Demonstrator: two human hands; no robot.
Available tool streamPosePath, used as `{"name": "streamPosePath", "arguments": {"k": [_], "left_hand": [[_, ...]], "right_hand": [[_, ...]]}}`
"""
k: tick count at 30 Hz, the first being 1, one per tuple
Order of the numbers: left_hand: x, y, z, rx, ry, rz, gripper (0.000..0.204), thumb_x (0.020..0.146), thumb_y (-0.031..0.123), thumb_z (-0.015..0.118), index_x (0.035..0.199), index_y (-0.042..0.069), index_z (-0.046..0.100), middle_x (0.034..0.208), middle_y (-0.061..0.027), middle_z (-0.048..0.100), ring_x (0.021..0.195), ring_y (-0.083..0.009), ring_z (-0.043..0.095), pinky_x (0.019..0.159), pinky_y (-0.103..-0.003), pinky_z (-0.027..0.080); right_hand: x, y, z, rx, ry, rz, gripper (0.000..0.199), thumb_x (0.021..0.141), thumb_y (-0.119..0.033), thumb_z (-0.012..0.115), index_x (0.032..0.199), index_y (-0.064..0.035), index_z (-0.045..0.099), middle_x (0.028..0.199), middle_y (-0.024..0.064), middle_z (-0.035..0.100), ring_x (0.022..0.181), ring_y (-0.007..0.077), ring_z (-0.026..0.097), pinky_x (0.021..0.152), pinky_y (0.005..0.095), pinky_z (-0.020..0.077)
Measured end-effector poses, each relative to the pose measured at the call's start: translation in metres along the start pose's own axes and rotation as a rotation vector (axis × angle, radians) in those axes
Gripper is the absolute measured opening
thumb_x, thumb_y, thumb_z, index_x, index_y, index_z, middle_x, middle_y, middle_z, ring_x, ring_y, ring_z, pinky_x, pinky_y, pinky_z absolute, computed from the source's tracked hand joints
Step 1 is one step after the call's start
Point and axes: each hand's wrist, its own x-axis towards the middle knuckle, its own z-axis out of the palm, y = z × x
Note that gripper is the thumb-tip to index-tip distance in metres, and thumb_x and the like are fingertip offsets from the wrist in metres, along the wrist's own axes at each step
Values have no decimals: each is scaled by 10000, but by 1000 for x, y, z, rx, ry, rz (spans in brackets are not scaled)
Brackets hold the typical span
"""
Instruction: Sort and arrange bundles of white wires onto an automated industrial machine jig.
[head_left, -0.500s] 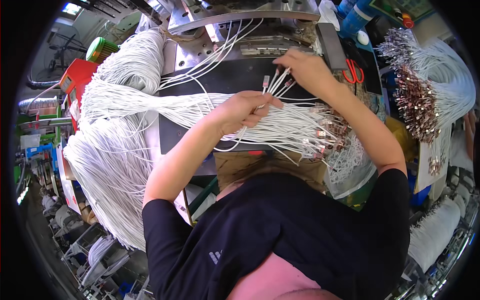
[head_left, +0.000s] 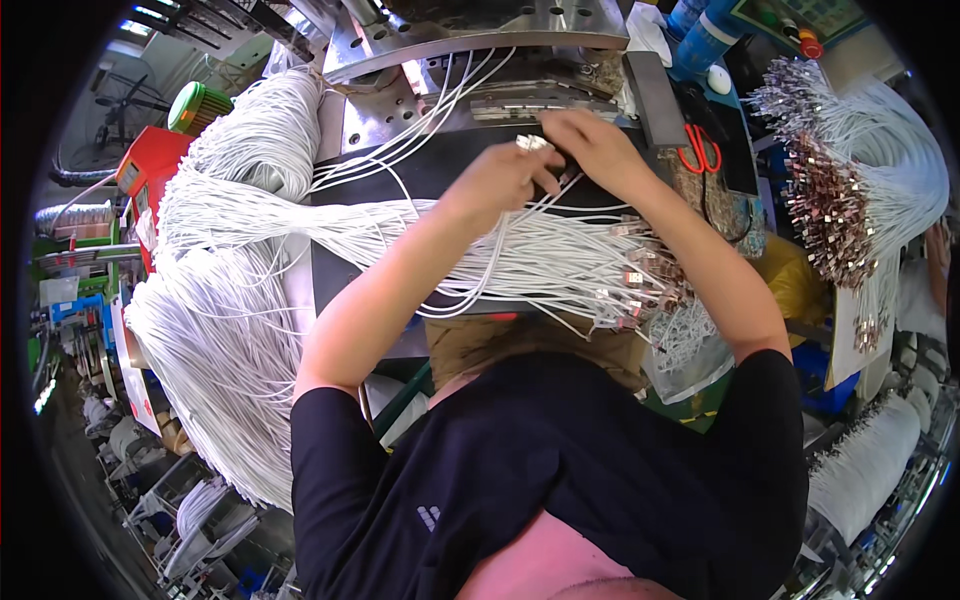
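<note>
My left hand (head_left: pixel 502 178) is closed around a few white USB cables, slightly blurred by motion. Silver connector ends (head_left: pixel 532 143) show at its fingertips, and the cables' tails loop down below the hand. Close beside it on the right, my right hand (head_left: pixel 598 148) has its fingers curled in toward those ends; what sits in them is hidden. White cable (head_left: pixel 563 190) runs up under that hand. Beneath both hands, a thick bundle of white cables (head_left: pixel 380 232) lies across the black work surface (head_left: pixel 345 270), its USB plugs (head_left: pixel 640 280) fanned out at the right.
A metal press fixture (head_left: pixel 480 55) stands at the far side, with several loose cables leading to it. Big cable coils (head_left: pixel 220 370) pile up at the left. Red-handled scissors (head_left: pixel 700 150) lie right of my right hand. Another cable bundle (head_left: pixel 830 215) hangs at the far right.
My left hand has risen toward the press, bringing the connector ends with it. My right hand has shifted slightly nearer to me, and the two hands are now closer together.
</note>
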Motion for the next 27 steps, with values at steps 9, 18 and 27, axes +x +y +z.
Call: {"name": "streamPosePath", "arguments": {"k": [9,18,27], "left_hand": [[8,-2,-25,-358,105,-12,291,1009,139,562,1233,-47,582,1168,-199,680,756,-141,648,672,-205,524],[7,-16,-27,-44,148,-25,254,923,234,705,1047,15,670,889,-52,682,755,-129,653,726,-244,531],[10,-17,-17,132,136,-15,236,881,267,749,948,49,688,783,-5,644,686,-98,601,677,-234,495]], "right_hand": [[-10,14,-18,-578,-25,-255,275,925,-173,603,1164,-48,657,1002,128,679,901,336,636,820,412,520],[15,23,-5,-378,-51,-268,340,894,-165,582,1188,-6,643,877,81,659,650,208,585,640,335,498],[11,25,10,513,-161,452,382,915,-213,510,1214,-41,673,784,38,647,602,118,537,570,273,430]]}}
